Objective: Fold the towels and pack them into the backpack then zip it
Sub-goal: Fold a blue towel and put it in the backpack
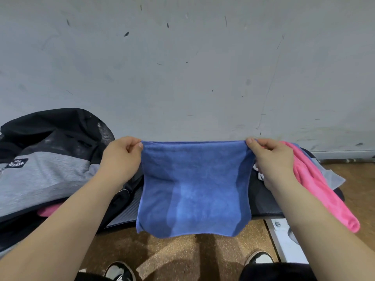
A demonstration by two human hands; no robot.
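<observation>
A blue towel (193, 187) hangs flat in the air in front of me, its top edge stretched level. My left hand (121, 157) pinches its top left corner and my right hand (272, 159) pinches its top right corner. The black and grey backpack (46, 171) lies open at the left on a dark bench, with a bit of pink towel (48, 210) showing in its opening. Another pink towel (320, 189) lies crumpled at the right, partly behind my right hand, on top of a pale blue-grey cloth (332, 176).
The dark bench (263, 201) runs left to right against a scuffed white wall (186, 67). A white frame part (284, 236) with a bolt sits under the bench at the right. Brown floor (182, 256) and my two shoes are below.
</observation>
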